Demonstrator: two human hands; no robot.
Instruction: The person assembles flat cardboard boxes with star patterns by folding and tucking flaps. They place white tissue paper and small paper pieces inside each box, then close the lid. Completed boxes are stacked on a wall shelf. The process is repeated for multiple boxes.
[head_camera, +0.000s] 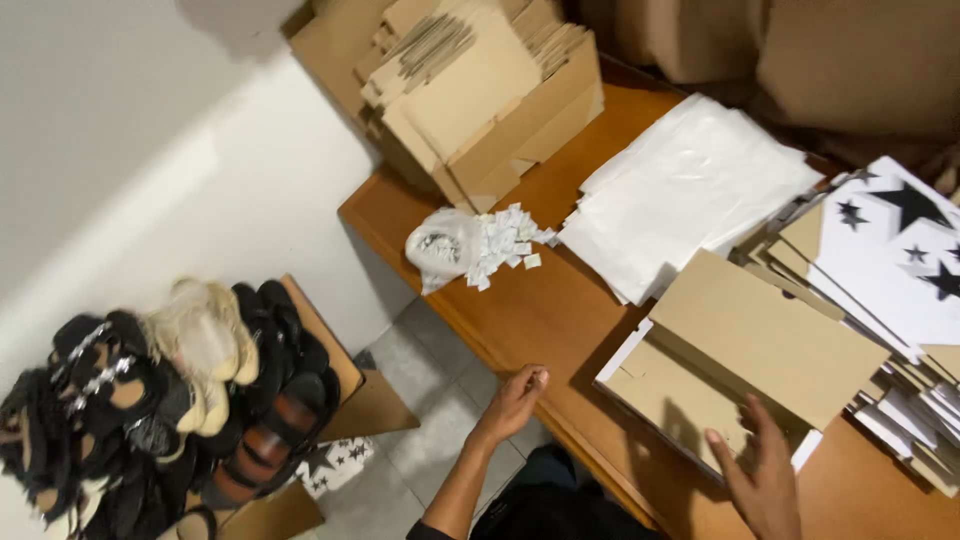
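Brown cardboard, folded flat, lies in a short stack (745, 350) on the wooden table (540, 310), close to the table's near edge. Its long axis runs slantwise, from the near edge up toward the far right. The right hand (762, 478) rests on the stack's near end, fingers spread wide and holding nothing. The left hand (513, 400) hangs just off the table's near edge, over the tiled floor (440, 400), loosely curled and empty.

Bare wood shows between the stack and the table's left corner, so there is open room on that side. Right of the stack, white sheets printed with black stars (890, 250) crowd against it. Beyond it lies a pile of white paper (680, 190); left of that, one small plastic bag (440, 245) beside spilled white slips (505, 240). More flat cartons (470, 80) fill the table's far corner. Left of the table, many sandals (150, 390) are heaped on a box.
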